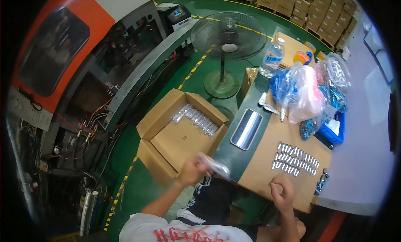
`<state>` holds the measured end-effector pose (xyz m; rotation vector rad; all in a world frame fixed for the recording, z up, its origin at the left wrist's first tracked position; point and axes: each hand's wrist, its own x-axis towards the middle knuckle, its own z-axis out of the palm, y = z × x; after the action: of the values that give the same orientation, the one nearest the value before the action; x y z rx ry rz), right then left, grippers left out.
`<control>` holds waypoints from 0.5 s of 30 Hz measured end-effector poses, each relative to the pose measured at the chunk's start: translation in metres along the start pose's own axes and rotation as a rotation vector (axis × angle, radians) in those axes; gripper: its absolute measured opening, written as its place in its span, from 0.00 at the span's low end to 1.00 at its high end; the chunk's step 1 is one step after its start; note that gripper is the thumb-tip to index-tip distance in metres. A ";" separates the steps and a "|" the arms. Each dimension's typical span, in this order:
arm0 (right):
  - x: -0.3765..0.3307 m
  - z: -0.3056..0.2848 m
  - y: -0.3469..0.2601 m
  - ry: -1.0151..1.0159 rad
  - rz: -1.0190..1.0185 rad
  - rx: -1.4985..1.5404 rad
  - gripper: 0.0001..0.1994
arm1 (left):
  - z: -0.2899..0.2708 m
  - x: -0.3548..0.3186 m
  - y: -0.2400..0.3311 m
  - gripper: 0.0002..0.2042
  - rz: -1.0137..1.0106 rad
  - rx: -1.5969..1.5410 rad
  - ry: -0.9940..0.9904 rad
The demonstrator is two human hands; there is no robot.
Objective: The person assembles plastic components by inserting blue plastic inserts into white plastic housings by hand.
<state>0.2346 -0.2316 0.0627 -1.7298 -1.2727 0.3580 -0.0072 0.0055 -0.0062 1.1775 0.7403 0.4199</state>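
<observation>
My left hand (193,170) is closed round one end of a shiny, clear plastic-wrapped piece (218,167), blurred by motion, between the carton and the table. Similar clear-wrapped pieces (196,119) lie in a row along the far side inside the open cardboard carton (167,144). My right hand (282,192) is over the near edge of the cardboard-topped table (255,171), its fingers curled in; whether they hold anything is hidden. Just beyond it stand rows of small silver metal cylinders (292,158). A few blue-and-silver pieces (321,181) lie to their right.
A phone (246,129) lies on the table's green strip. Farther back are a water bottle (272,58), plastic bags (307,96), tape rolls (301,57) and a blue bin (334,131). A standing fan (223,75) is beyond the carton; an orange-and-grey machine (98,22) fills the left.
</observation>
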 end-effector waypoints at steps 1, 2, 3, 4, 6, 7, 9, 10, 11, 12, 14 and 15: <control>0.010 0.020 -0.007 0.010 0.009 0.014 0.04 | -0.036 0.013 0.001 0.07 0.074 -0.219 0.146; 0.017 0.034 -0.007 -0.020 -0.002 -0.045 0.05 | -0.068 0.028 -0.017 0.08 0.158 -0.452 0.311; 0.024 0.049 -0.004 -0.046 -0.012 -0.110 0.07 | -0.098 0.042 -0.032 0.07 0.156 -0.380 0.392; 0.030 0.063 0.001 -0.055 -0.014 -0.106 0.07 | -0.125 0.055 -0.046 0.07 0.152 -0.308 0.473; 0.038 0.087 0.011 -0.247 -0.123 -0.230 0.08 | -0.166 0.072 -0.081 0.07 0.066 -0.279 0.530; 0.040 0.092 0.016 -0.257 -0.122 -0.229 0.08 | -0.179 0.081 -0.097 0.07 -0.022 -0.248 0.572; 0.043 0.100 0.027 -0.335 -0.234 -0.259 0.09 | -0.191 0.104 -0.120 0.08 -0.099 -0.315 0.596; 0.042 0.103 0.034 -0.296 -0.219 -0.229 0.10 | -0.197 0.117 -0.133 0.08 -0.179 -0.376 0.606; 0.043 0.105 0.038 -0.305 -0.212 -0.224 0.10 | -0.208 0.127 -0.142 0.08 -0.189 -0.377 0.612; 0.044 0.108 0.041 -0.288 -0.193 -0.203 0.10 | -0.221 0.140 -0.149 0.08 -0.147 -0.246 0.599; 0.044 0.108 0.048 -0.274 -0.152 -0.198 0.10 | -0.224 0.172 -0.157 0.09 -0.131 -0.119 0.620; 0.044 0.106 0.047 -0.268 -0.141 -0.212 0.10 | -0.226 0.189 -0.164 0.09 -0.143 -0.124 0.609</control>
<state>0.2086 -0.1420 -0.0190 -1.7978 -1.6681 0.3935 -0.0493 0.2246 -0.2591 0.8717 1.2953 0.7060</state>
